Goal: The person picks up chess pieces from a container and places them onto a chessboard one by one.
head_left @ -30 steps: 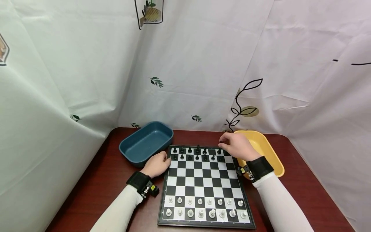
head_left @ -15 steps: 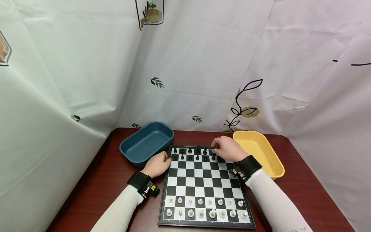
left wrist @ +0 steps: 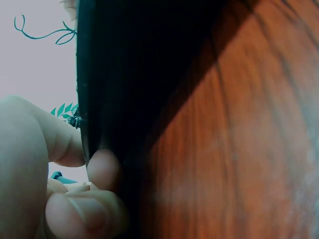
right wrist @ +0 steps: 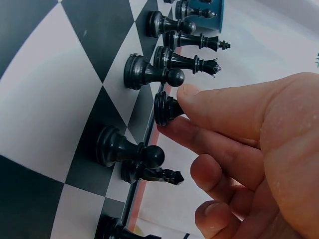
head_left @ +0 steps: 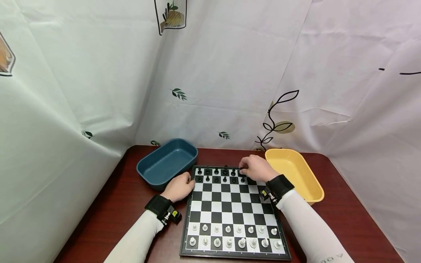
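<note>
My left hand (head_left: 179, 187) grips the left edge of a black-and-white chessboard (head_left: 226, 206); in the left wrist view its fingertips (left wrist: 103, 172) press at the dark rim. Over the far row, my right hand (head_left: 258, 168) pinches a black chess piece (right wrist: 168, 108) between thumb and index finger. The base of that piece shows at a back-row square, while its top is hidden by the fingers. On one side of it stands a crowned black queen (right wrist: 192, 63), on the other a black knight (right wrist: 162, 175). Black pawns (right wrist: 124, 148) line the row in front.
White chess pieces (head_left: 229, 242) stand in two rows at the board's near side. A blue tray (head_left: 144, 174) lies behind the left hand, and a yellow tray (head_left: 307, 173) by the right forearm. Beyond the brown table (head_left: 108, 208) hangs a white patterned cloth (head_left: 223, 73).
My right hand has moved left from the board's far right corner area to the back row, hardly shifting in the last half second. The left hand has stayed at the board's edge.
</note>
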{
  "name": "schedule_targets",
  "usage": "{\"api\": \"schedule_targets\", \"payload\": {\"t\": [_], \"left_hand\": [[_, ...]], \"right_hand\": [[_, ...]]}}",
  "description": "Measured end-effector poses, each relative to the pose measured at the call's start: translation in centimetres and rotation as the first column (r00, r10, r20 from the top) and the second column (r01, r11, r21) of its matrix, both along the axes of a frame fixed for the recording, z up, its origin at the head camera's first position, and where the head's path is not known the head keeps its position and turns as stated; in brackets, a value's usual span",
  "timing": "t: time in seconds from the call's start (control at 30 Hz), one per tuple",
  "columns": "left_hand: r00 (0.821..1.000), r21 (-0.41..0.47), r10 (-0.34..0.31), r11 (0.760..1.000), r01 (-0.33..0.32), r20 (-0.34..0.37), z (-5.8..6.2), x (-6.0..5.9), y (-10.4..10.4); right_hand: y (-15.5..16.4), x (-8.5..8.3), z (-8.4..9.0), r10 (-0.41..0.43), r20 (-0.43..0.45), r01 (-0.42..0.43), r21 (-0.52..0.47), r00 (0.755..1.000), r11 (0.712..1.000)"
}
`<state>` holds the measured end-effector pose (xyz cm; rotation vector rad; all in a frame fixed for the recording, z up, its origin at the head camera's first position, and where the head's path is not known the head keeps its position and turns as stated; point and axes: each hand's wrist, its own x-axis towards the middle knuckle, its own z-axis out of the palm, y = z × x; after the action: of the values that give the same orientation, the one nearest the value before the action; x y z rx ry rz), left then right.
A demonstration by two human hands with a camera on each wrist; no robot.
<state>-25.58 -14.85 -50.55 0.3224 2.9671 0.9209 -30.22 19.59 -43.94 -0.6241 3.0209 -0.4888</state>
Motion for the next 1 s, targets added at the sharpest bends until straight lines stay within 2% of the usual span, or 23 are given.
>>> {"api": "schedule_targets", "payload": {"t": [0.3, 0.6, 1.0], "left_hand": [[1.000, 0.000, -0.004, 1.000, 0.004, 0.004, 0.18, -0.03, 0.07], [1.000, -0.004, -0.003, 1.000, 0.003, -0.001, 0.00, -0.01, 0.05], [1.000, 0.000, -0.003, 1.000, 0.003, 0.005, 0.40, 0.23, 0.03]], "right_hand": [[-0.02, 0.02, -0.23, 0.009, -0.010, -0.009, 0.029, 1.000, 1.000], [0.09, 0.13, -0.54, -0.015, -0.038, 0.017, 0.052, 0.999, 0.999], [0.45, 0.21, -0.60, -0.003, -0.052, 0.005, 0.034, 0.999, 0.999]]}}
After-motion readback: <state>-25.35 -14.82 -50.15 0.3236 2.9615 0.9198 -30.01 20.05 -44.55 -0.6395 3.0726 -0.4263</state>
